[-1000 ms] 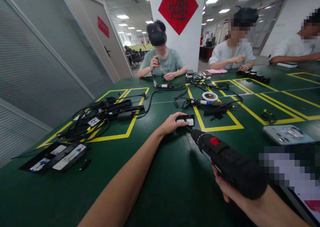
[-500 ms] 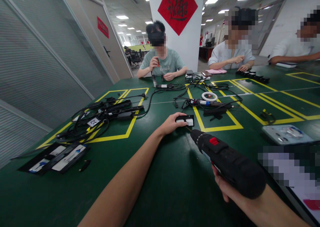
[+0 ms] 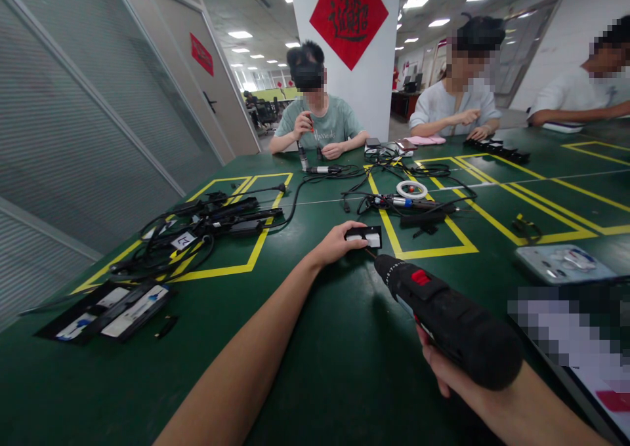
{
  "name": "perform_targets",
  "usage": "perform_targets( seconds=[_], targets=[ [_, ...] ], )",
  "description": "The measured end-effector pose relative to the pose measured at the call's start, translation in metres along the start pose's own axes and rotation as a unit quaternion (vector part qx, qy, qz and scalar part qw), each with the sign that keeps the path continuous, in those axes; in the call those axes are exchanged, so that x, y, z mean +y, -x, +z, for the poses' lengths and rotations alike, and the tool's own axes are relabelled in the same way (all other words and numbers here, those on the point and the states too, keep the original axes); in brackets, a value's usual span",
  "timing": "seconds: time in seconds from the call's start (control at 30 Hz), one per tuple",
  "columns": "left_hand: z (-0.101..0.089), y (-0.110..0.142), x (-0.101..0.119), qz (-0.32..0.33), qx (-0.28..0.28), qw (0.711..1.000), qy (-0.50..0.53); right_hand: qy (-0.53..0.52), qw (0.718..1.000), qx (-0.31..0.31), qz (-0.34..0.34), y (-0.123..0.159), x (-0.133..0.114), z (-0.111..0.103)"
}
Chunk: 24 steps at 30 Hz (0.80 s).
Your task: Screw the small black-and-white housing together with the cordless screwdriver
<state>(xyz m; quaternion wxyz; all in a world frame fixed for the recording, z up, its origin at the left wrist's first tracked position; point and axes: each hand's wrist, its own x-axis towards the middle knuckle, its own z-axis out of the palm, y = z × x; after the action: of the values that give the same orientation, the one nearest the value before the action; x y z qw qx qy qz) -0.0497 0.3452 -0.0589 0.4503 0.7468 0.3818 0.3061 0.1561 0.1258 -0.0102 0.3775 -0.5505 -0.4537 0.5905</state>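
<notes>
My left hand [image 3: 335,241] reaches out over the green table [image 3: 315,341] and grips the left end of a small black box with white labels [image 3: 365,237], pinning it down. My right hand [image 3: 443,367] is wrapped round the grip of a black electric screwdriver with a red switch [image 3: 445,318]. Its bit points at the near edge of the box and seems to touch it.
A heap of black adapters and cables [image 3: 197,226] lies at the left inside yellow tape lines, with flat black labelled pieces [image 3: 105,308] nearer. A tape roll [image 3: 412,189], cables and a phone [image 3: 564,263] lie to the right. Three people sit across the table.
</notes>
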Motion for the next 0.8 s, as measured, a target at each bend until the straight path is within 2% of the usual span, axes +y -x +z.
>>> perform_targets(
  seconds=[0.3,0.5,0.8],
  targets=[
    [0.0014,-0.0004,-0.0022,-0.004,0.007,1.000,0.008,0.056,0.998,0.035,-0.020,-0.0016,-0.0009,-0.0001],
    [0.0005,0.0002,-0.0012,0.002,0.000,1.000,0.007,0.015,1.000,0.005,-0.008,0.0008,-0.0058,0.0012],
    [0.0005,-0.0002,-0.0012,0.007,0.009,1.000,-0.017,0.027,1.000,0.001,0.010,-0.0020,-0.0020,0.0009]
  ],
)
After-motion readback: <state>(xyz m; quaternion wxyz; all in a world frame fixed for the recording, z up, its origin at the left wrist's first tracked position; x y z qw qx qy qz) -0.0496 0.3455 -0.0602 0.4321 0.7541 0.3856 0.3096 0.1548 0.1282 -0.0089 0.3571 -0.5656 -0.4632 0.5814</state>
